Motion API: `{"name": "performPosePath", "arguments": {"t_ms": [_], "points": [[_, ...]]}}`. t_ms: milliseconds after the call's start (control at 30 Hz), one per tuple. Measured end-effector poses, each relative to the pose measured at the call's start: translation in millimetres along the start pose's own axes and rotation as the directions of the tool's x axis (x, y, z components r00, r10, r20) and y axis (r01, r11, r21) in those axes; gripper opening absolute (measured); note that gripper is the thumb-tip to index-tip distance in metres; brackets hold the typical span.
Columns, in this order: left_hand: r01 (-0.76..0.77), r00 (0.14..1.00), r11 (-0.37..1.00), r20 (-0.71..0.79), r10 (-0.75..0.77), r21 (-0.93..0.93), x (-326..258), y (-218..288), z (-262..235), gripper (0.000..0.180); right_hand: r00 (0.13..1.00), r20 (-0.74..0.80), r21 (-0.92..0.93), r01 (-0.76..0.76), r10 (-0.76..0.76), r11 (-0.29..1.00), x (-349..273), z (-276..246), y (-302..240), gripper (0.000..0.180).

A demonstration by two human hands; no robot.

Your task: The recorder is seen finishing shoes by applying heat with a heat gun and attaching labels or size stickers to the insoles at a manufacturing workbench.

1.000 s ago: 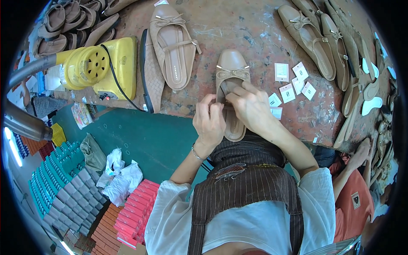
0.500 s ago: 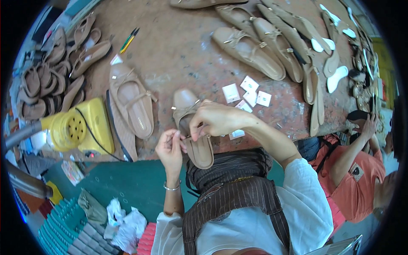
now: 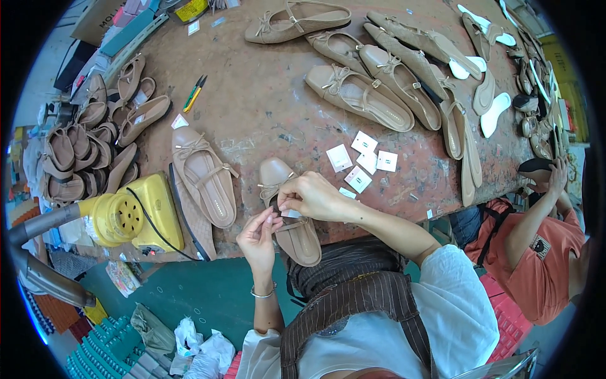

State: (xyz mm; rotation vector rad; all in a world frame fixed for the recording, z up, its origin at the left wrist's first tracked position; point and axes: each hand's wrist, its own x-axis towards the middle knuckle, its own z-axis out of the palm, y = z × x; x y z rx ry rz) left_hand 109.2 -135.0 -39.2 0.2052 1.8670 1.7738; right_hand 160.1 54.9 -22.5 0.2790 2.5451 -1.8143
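A beige flat shoe [image 3: 302,245] with a bow at its toe lies at the table's front edge, its heel end toward me. Both my hands meet over its middle. My right hand [image 3: 310,197] comes in from the right, fingers bent and pinched above the opening; its fingertips hide what they hold. Beside the shoe's left edge, my left hand [image 3: 257,237] has thumb and fingertips brought together near the strap area, and anything between them is too small to make out. A small white patch [image 3: 291,213] shows in the shoe just under my right fingers.
Left of the shoe are a similar beige pair [image 3: 211,189] and a yellow machine [image 3: 148,218]. Small white cards [image 3: 358,179] lie to the right. More shoes [image 3: 360,95] spread behind; others are piled left [image 3: 82,155]. Pens [image 3: 196,95] lie farther back. A co-worker [image 3: 536,252] sits at right.
The whole view has shifted, so the table sits lower in the picture. My hands stay over the same shoe, and a white patch now shows beneath my right fingers.
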Motion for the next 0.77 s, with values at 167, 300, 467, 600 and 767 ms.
{"name": "performPosePath", "arguments": {"t_ms": [167, 300, 467, 600, 767], "points": [[-0.009, 0.998, 1.0, 0.059, 0.008, 0.018, 1.4, 3.9, 6.6, 0.031, 0.997, -0.078, -0.039, 0.004, -0.007, 0.999, -4.4, 6.1, 4.6, 0.013], [-0.013, 0.997, 1.0, 0.072, 0.013, -0.009, 3.9, 7.6, 12.4, 0.029, 0.976, -0.095, 0.138, -0.181, 0.195, 0.974, -6.7, 7.9, 3.8, 0.01], [-0.007, 0.999, 1.0, 0.047, 0.007, 0.004, 1.3, 11.1, 12.1, 0.028, 0.994, -0.077, 0.035, -0.078, 0.08, 0.996, -5.5, 8.4, -0.9, 0.009], [-0.028, 0.999, 0.998, 0.046, 0.026, 0.054, 3.2, 12.1, 12.4, 0.025, 0.994, -0.098, 0.01, -0.04, 0.041, 0.999, -4.9, 10.6, 0.2, 0.01], [-0.025, 0.998, 0.997, 0.054, 0.021, 0.073, 4.6, 13.2, 15.8, 0.023, 0.977, -0.039, 0.149, -0.203, 0.211, 0.968, -6.6, 8.9, 4.3, 0.012]]}}
